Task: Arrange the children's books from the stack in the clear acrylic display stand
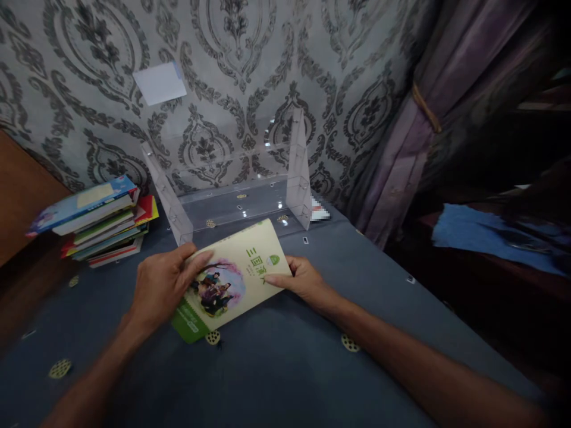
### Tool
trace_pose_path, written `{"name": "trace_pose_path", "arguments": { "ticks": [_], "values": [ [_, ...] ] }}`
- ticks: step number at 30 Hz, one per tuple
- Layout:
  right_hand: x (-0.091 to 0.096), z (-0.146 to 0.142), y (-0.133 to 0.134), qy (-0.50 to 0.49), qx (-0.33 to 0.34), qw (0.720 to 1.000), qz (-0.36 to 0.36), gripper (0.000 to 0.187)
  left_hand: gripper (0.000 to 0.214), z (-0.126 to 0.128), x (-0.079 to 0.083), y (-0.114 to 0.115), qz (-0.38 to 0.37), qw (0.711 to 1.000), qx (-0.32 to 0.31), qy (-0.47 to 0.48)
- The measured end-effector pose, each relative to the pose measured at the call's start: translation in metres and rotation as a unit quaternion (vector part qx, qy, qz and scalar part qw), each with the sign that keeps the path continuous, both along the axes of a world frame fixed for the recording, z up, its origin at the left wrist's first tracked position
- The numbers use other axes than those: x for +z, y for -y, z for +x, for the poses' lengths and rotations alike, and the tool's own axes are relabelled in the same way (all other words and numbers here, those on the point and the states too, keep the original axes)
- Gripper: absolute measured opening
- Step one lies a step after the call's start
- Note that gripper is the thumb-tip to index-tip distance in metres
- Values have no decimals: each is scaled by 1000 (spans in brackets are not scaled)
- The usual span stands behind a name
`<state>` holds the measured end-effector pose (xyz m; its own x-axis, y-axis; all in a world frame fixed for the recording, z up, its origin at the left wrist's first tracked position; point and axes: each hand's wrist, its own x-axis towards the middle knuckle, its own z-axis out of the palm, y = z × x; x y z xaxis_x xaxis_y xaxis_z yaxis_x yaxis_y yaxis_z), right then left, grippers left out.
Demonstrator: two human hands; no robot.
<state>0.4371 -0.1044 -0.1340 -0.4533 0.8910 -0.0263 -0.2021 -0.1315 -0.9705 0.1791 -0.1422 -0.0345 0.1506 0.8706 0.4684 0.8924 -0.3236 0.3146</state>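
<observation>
"What's in those hands?"

"A book [241,276], cream with a green end. The left hand [158,282] has a closed grip on its left part, thumb across the front cover. The right hand [307,278] pinches the opposite edge, thumb on the cover too."

"So where's the book, exactly?"

"Between the two hands, tilted, over the dark surface [276,374] and in front of the clear rack [298,172]. I can't tell whether its low corner touches down."

"And over to the left?"

"A stack of books [109,223] — uneven, a blue cover on top — beside the rack. A white card [160,84] shows against the patterned wall [241,41]."

"On the right?"

"A purple curtain [404,154], tied with a band [426,109]."
</observation>
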Motion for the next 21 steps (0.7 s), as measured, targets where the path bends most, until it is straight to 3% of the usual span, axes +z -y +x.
{"name": "trace_pose_path", "arguments": {
  "ticks": [2,4,8,10,12,15,21],
  "values": [
    [3,-1,1,-45,-33,998,-42,48,58,-1,-1,-3,-87,993,-5,79],
    [5,0,0,-75,-64,993,-69,49,59,0,-7,-7,-183,967,-27,172],
    [5,6,-10,-117,-134,978,-106,45,61,14,-34,-6,-355,856,-34,374],
    [4,10,-17,-137,-167,970,-114,45,64,26,-52,-1,-390,800,-16,457],
    [1,15,-24,-139,-187,966,-112,45,65,35,-67,5,-398,766,-11,504],
    [-4,18,-29,-105,-207,968,-95,45,57,42,-82,10,-398,760,-31,513],
    [-10,10,-25,13,-228,973,-35,51,50,38,-91,5,-360,756,-62,543]
  ]
}}
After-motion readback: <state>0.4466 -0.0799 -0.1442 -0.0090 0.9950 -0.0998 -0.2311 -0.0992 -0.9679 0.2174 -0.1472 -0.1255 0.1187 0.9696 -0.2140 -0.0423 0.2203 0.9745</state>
